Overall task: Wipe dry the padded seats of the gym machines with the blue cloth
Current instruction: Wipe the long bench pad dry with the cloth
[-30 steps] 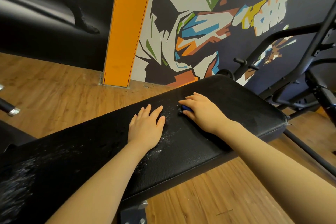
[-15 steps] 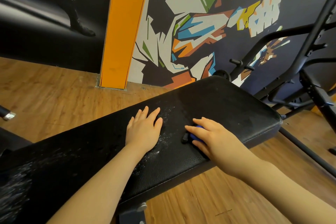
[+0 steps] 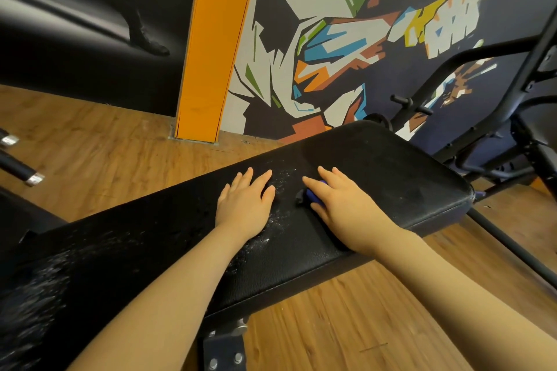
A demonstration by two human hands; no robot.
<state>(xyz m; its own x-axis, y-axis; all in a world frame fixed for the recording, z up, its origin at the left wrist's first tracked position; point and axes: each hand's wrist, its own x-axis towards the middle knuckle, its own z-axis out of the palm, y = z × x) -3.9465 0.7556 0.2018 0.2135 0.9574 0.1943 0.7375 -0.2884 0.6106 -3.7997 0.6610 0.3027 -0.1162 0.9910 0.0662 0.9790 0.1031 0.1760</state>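
Head view: nearest the camera, a metal bracket (image 3: pixel 224 346) is seen under the black padded bench (image 3: pixel 391 166), which is carried on it above the wooden floor (image 3: pixel 90 144). Droplets (image 3: pixel 39 289) are left scattered over the near left part of the pad, so that stretch is judged not yet dried. Further along, the left hand (image 3: pixel 245 205) is laid flat on the pad with fingers straight and holding nothing, probably as a brace against the wiping pressure. Just beside it, the right hand (image 3: pixel 340 205) is pressed down over the blue cloth (image 3: pixel 313 196), which is bunched beneath the fingers so that only a small edge shows; whether it is gripped or merely pressed cannot be told. A band of wet specks (image 3: pixel 278 214) lies between the hands. Beyond, a black machine frame (image 3: pixel 452 69) and a painted wall (image 3: pixel 346 24) are seen.
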